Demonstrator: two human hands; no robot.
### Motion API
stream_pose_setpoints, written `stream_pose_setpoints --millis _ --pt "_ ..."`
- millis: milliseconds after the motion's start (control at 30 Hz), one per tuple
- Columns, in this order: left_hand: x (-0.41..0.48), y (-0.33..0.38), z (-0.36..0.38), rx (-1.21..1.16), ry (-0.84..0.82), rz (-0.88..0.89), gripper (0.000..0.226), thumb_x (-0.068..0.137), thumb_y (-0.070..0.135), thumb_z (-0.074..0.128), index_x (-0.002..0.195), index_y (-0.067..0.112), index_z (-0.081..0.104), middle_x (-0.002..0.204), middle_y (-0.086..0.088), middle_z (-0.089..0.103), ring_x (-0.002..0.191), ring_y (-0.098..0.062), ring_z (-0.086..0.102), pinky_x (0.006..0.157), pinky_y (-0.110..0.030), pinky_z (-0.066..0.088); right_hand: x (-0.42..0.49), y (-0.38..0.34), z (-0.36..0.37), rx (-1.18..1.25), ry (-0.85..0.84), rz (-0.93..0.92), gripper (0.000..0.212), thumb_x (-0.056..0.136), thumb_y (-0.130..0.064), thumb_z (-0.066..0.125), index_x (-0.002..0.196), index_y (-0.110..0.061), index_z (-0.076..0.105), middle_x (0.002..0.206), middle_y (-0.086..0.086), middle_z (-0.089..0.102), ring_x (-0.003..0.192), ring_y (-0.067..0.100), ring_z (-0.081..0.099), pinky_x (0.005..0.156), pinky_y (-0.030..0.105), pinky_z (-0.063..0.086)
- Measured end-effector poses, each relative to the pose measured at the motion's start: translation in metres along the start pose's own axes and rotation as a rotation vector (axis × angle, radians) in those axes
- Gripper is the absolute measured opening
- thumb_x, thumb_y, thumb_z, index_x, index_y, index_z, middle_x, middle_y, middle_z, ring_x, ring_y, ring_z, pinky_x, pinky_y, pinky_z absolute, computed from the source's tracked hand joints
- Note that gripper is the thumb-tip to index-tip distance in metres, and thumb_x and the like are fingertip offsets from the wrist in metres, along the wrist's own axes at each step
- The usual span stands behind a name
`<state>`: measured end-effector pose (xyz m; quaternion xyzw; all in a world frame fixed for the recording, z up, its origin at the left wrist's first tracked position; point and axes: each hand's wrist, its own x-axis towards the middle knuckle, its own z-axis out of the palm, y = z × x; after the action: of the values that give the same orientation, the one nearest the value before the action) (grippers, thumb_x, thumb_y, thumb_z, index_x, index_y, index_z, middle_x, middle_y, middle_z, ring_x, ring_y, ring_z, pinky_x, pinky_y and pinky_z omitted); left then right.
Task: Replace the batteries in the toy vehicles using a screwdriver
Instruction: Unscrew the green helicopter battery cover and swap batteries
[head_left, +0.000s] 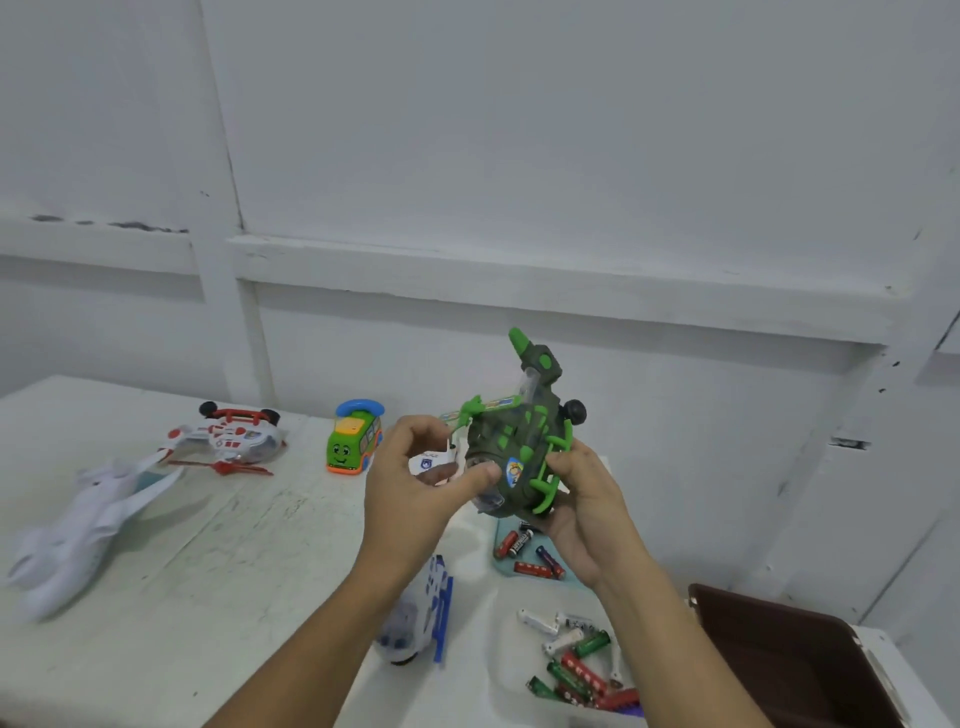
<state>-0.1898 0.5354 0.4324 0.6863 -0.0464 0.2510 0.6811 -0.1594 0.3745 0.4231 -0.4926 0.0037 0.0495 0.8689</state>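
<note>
Both forearms rise from the near edge, the left hand and right hand holding the green helicopter in the air above the table, each grip curled onto it, left thumb on its side, right fingers at its skids. On the scuffed white top lie one white plane, one red-and-white helicopter, one green bus, one white-and-blue vehicle, four batteries on a teal tray and a loose heap I cannot count, with open tabletop near left. One brown box sits at the right edge below a white panelled wall.
</note>
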Motion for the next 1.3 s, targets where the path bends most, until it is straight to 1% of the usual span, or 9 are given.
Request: stream_pose_setpoints --millis 133,300,533,633,800,933,1067,1200,1300 --pt "0.013 -0.001 -0.029 -0.018 -0.076 -0.219 0.058 0.064 0.023 0.091 0.110 0.031 0.057 0.109 0.007 0.061 0.105 -0.008 0.060 0.065 -0.011 0.048 0.004 0.017 0.026 0.021 -0.020 0.023 0.073 0.063 -0.021 0.067 0.131 -0.003 0.049 0.124 0.029 0.060 0.113 0.050 0.056 0.093 0.067 0.046" --pt "0.032 -0.012 -0.079 -0.168 -0.215 -0.410 0.102 0.045 0.038 0.089 0.134 0.043 0.042 0.109 -0.001 0.073 0.105 -0.020 0.068 0.093 -0.046 0.052 0.011 0.050 0.064 0.045 -0.095 0.091 0.041 0.089 -0.014 0.047 0.126 0.000 0.056 0.126 0.029 0.059 0.104 0.038 0.059 0.092 0.060 0.051" --pt "0.052 -0.034 -0.169 -0.169 -0.288 -0.395 0.092 0.055 0.019 0.086 0.130 0.052 0.044 0.103 -0.001 0.075 0.097 -0.020 0.071 0.071 -0.031 0.057 0.020 0.114 0.135 0.003 -0.104 0.188 0.045 0.093 -0.017 0.036 0.129 0.000 0.057 0.123 0.026 0.063 0.106 0.036 0.062 0.099 0.056 0.047" --pt "0.058 -0.047 -0.202 -0.148 -0.287 -0.392 0.099 0.054 0.018 0.084 0.135 0.052 0.039 0.111 -0.002 0.071 0.087 -0.013 0.073 0.075 -0.034 0.056 0.022 0.140 0.159 -0.093 -0.056 0.203 0.041 0.091 -0.016 0.038 0.120 -0.002 0.063 0.118 0.026 0.066 0.101 0.034 0.062 0.099 0.055 0.046" --pt "0.057 -0.073 -0.234 -0.104 -0.318 -0.445 0.110 0.049 0.015 0.093 0.136 0.052 0.036 0.116 0.001 0.065 0.081 -0.011 0.073 0.056 -0.018 0.051 0.023 0.176 0.181 -0.330 0.120 0.231 0.027 0.089 -0.012 0.041 0.088 -0.009 0.068 0.082 0.014 0.069 0.076 0.028 0.063 0.068 0.035 0.052" --pt "0.050 -0.096 -0.245 -0.084 -0.277 -0.477 0.104 0.060 0.008 0.092 0.135 0.049 0.034 0.113 0.002 0.062 0.084 -0.012 0.071 0.053 -0.013 0.049 0.023 0.197 0.187 -0.369 0.162 0.314 0.023 0.093 -0.015 0.048 0.091 -0.013 0.070 0.086 0.011 0.071 0.074 0.023 0.063 0.063 0.028 0.048" --pt "0.045 -0.122 -0.253 -0.030 -0.258 -0.511 0.115 0.044 0.023 0.095 0.139 0.048 0.034 0.118 -0.004 0.060 0.091 -0.016 0.071 0.064 -0.023 0.056 0.022 0.214 0.190 -0.389 0.192 0.371 0.022 0.093 -0.020 0.055 0.106 -0.008 0.068 0.095 0.015 0.073 0.078 0.025 0.062 0.061 0.027 0.041" --pt "0.039 -0.135 -0.254 0.024 -0.255 -0.530 0.116 0.048 0.019 0.098 0.140 0.048 0.034 0.115 -0.002 0.060 0.094 -0.021 0.069 0.073 -0.038 0.060 0.020 0.224 0.191 -0.342 0.209 0.393 0.022 0.097 -0.012 0.051 0.111 -0.003 0.066 0.097 0.016 0.074 0.073 0.024 0.068 0.052 0.025 0.049" --pt "0.034 -0.140 -0.254 0.069 -0.242 -0.540 0.123 0.034 0.042 0.096 0.138 0.056 0.031 0.115 0.000 0.060 0.099 -0.023 0.066 0.080 -0.046 0.059 0.020 0.229 0.188 -0.320 0.190 0.395 0.025 0.097 -0.008 0.049 0.114 0.001 0.066 0.103 0.021 0.072 0.087 0.033 0.070 0.058 0.029 0.053"
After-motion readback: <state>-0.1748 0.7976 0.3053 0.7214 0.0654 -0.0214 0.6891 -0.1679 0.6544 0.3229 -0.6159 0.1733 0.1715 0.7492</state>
